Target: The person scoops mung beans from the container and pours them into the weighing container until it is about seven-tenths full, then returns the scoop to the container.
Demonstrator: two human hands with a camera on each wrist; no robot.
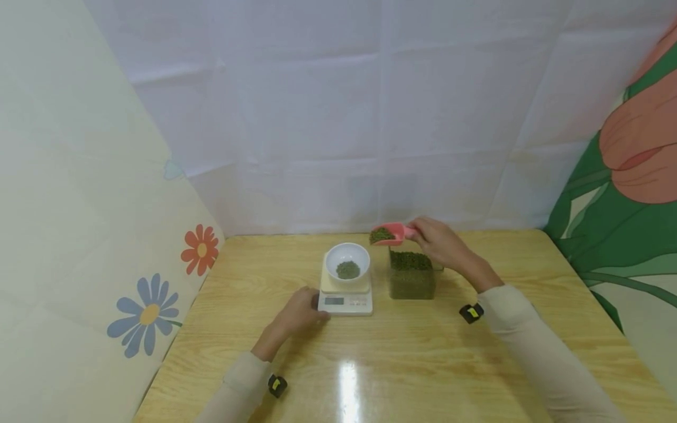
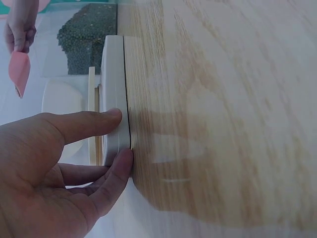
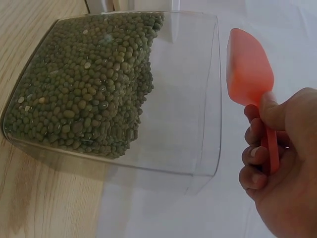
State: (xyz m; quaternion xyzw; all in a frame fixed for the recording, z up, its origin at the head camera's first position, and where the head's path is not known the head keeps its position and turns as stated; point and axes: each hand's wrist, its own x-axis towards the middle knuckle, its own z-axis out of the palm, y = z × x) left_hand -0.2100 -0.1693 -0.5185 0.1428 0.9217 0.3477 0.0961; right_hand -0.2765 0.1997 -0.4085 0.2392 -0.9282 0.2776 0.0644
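My right hand (image 1: 441,241) grips the handle of a pink scoop (image 1: 394,232) loaded with green beans. The scoop is raised above the clear plastic container (image 3: 210,99), between it and the bowl. Mung beans (image 3: 84,84) partly fill that container. My left hand (image 1: 300,311) holds the front left corner of a white kitchen scale (image 1: 346,305), with the thumb (image 2: 101,121) on its front and fingers at its side. On the scale sits a white bowl (image 1: 365,259), with a small heap of beans (image 1: 348,270) inside. The digits on the display (image 1: 334,301) are too small to read.
Both scale and container stand on a wood-grain table (image 1: 402,364), near its back edge. Behind it hangs a white cloth (image 1: 317,117). A flower-printed panel (image 1: 69,205) flanks the left side, another printed panel (image 1: 624,235) the right.
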